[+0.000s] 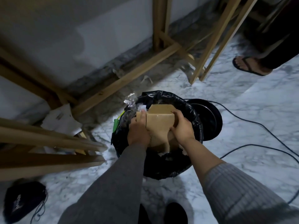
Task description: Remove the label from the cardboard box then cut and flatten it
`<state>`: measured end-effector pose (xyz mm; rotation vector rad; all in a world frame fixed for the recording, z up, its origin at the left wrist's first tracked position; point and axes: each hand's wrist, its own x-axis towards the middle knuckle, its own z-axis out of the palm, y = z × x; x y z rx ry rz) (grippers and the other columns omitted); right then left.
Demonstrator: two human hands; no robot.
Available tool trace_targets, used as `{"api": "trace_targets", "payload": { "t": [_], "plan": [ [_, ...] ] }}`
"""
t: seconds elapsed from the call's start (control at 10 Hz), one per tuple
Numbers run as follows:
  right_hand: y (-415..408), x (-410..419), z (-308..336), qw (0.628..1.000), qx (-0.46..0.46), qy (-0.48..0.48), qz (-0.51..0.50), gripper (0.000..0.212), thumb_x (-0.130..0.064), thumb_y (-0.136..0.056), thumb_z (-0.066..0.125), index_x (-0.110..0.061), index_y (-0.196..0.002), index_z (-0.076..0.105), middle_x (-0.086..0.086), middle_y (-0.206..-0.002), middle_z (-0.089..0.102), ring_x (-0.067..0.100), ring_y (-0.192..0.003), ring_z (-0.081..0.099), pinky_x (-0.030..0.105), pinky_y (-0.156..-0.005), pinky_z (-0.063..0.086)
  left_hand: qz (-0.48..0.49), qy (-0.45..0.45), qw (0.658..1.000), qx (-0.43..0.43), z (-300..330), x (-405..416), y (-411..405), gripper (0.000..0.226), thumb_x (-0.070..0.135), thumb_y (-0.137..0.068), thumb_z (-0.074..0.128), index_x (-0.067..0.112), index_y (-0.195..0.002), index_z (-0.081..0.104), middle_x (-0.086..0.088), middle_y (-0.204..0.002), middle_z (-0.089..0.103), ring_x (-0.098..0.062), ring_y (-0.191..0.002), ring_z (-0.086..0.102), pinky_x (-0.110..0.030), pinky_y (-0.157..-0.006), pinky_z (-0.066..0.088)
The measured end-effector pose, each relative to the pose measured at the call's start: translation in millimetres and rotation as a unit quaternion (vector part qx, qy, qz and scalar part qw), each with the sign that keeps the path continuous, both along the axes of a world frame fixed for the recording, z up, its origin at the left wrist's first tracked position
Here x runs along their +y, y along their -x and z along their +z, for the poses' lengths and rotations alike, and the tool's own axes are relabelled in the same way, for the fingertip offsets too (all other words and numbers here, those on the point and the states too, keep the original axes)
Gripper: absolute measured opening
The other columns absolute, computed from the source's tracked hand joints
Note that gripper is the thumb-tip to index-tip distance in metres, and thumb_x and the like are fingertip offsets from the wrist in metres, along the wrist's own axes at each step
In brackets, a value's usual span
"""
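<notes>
Both hands grip the box (pixel 159 125) over the bin (pixel 196 126), which is lined with a black bag. Left hand (pixel 138 133) is closed on the box's left edge, fingers over the top. Right hand (pixel 182 126) is clamped on the right side, thumb on the front face. The box looks partly collapsed, flaps folded, its lower end inside the bin mouth. No label visible on the faces shown; cannot tell if it is off.

Risks, judged:
- Box wider than the free opening; forcing it down could tear the bag or tip the bin.
- Loose plastic (pixel 130 101) just beyond the left hand may be pushed out.
- Cable (pixel 252 122) on the floor right of the right hand: trip hazard.
- Dim light; slit edges could scrape fingers.
</notes>
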<state>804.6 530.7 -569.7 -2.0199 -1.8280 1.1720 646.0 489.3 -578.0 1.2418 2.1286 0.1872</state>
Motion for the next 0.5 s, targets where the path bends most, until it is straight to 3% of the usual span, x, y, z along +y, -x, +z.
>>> {"api": "trace_targets", "payload": {
  "t": [0.1,0.2,0.3,0.4,0.5],
  "plan": [
    [3,7,11,0.999,-0.032,0.041,0.016,0.063,-0.012,-0.085,0.062,-0.034,-0.138,0.039,0.018,-0.121,0.052,0.035,-0.108,0.055,0.040,-0.093,0.047,-0.037,0.031,0.997,0.063,21,1,6,0.073,0.019,-0.094,0.050,0.040,-0.153,0.012,-0.011,-0.146,0.033,-0.032,-0.128,0.042,-0.043,-0.097,0.042],
    [9,13,24,0.995,-0.046,0.080,0.036,0.062,-0.013,-0.084,0.056,-0.035,-0.140,0.040,0.018,-0.129,0.051,0.035,-0.114,0.054,0.040,-0.100,0.045,-0.033,0.048,0.996,0.070,42,4,8,0.059,0.021,-0.095,0.049,0.029,-0.150,0.030,-0.014,-0.147,0.033,-0.033,-0.124,0.049,-0.041,-0.096,0.044],
    [9,10,44,0.990,-0.060,0.115,0.056,0.060,-0.013,-0.085,0.055,-0.033,-0.140,0.039,0.019,-0.134,0.045,0.037,-0.119,0.051,0.042,-0.102,0.043,-0.042,0.045,0.998,0.030,65,3,10,0.058,0.029,-0.086,0.065,0.019,-0.139,0.043,-0.016,-0.140,0.043,-0.034,-0.123,0.049,-0.040,-0.093,0.044],
    [10,8,94,0.983,-0.066,0.145,0.093,0.055,-0.018,-0.088,0.055,-0.026,-0.140,0.039,0.017,-0.128,0.054,0.033,-0.118,0.052,0.040,-0.097,0.046,-0.027,0.043,0.998,-0.026,107,1,20,0.051,0.033,-0.082,0.072,0.018,-0.128,0.054,-0.009,-0.134,0.053,-0.030,-0.121,0.052,-0.040,-0.094,0.048],
    [11,5,158,0.977,-0.041,0.182,0.102,0.049,-0.025,-0.092,0.056,-0.020,-0.139,0.042,0.013,-0.128,0.055,0.027,-0.099,0.059,0.034,-0.076,0.049,-0.010,0.030,0.998,-0.048,161,-1,33,0.049,0.036,-0.085,0.068,0.024,-0.131,0.056,-0.004,-0.133,0.057,-0.025,-0.118,0.055,-0.039,-0.095,0.048]
  ]
}}
